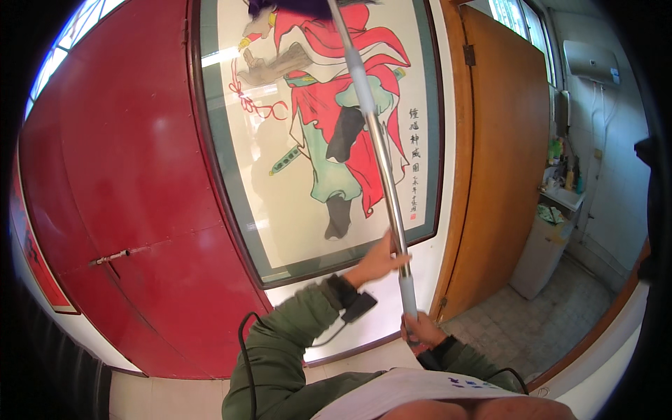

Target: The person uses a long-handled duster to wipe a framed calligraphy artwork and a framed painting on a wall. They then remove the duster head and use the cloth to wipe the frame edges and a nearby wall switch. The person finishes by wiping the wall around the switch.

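A telescopic metal pole point(386, 184) with grey plastic sleeves rises steeply before me, leaning slightly left towards its top. My right hand point(424, 329) is closed around the pole's lower end, just below a grey sleeve point(408, 296). Higher up, my left hand point(375, 262) wraps loosely about the shiny shaft, its thumb across the front. At the top edge of the view, a dark purple cloth-like head point(294, 7) lies over a large framed painting point(336, 152) of a robed figure. Whether it touches the glass cannot be told.
Left of the painting stands a red metal door point(136, 157) with a sliding bolt point(110, 257). To the right, an open wooden door point(493, 157) leads to a washroom with a washbasin point(564, 198), a white appliance point(538, 257) and a wall-mounted water heater point(590, 62).
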Tool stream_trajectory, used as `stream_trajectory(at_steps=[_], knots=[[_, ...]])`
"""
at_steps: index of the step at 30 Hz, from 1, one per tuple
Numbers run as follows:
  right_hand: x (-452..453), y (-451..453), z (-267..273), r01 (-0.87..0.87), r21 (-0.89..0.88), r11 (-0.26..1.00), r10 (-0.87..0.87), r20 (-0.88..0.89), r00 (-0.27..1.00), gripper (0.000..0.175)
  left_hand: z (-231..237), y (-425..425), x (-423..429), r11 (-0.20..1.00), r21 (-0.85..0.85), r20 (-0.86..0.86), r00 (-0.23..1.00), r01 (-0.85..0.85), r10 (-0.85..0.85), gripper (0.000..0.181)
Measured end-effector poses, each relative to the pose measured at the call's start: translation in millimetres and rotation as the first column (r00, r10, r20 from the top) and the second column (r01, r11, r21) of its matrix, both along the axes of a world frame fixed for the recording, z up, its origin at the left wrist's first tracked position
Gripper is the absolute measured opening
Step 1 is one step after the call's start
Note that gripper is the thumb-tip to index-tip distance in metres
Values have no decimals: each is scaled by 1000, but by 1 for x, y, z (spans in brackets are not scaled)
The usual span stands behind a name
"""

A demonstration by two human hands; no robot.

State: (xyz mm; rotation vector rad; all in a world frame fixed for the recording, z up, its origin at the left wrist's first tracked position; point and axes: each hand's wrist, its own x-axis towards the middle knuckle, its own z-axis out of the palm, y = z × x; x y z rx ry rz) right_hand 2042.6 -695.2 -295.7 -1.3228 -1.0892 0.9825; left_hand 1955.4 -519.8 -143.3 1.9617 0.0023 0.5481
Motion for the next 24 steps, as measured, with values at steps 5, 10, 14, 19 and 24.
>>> stream_trajectory(at_steps=[5, 10, 14, 19, 24], knots=[[4, -93, -122, 10, -174, 985, 7, 97, 995, 28, -113, -70, -4, 972, -154, -173, 964, 177, -203, 94], [-22, -184, -235, -8, -257, 966, 13, 18, 1000, 27, -197, -143, -26, 934, -241, -454, 821, 263, -348, 63], [-46, -204, -249, 100, -284, 954, -103, 5, 995, 27, -219, -158, -46, 940, -267, -494, 807, 213, -323, 46], [-52, -129, -154, 29, -182, 983, -12, 94, 995, 28, -163, -106, -58, 955, -253, -142, 971, 153, -193, 43], [-87, -8, -15, -34, 157, 987, 33, 6, 999, 38, -35, -20, -80, 990, 30, 59, 989, -139, 137, 48]])
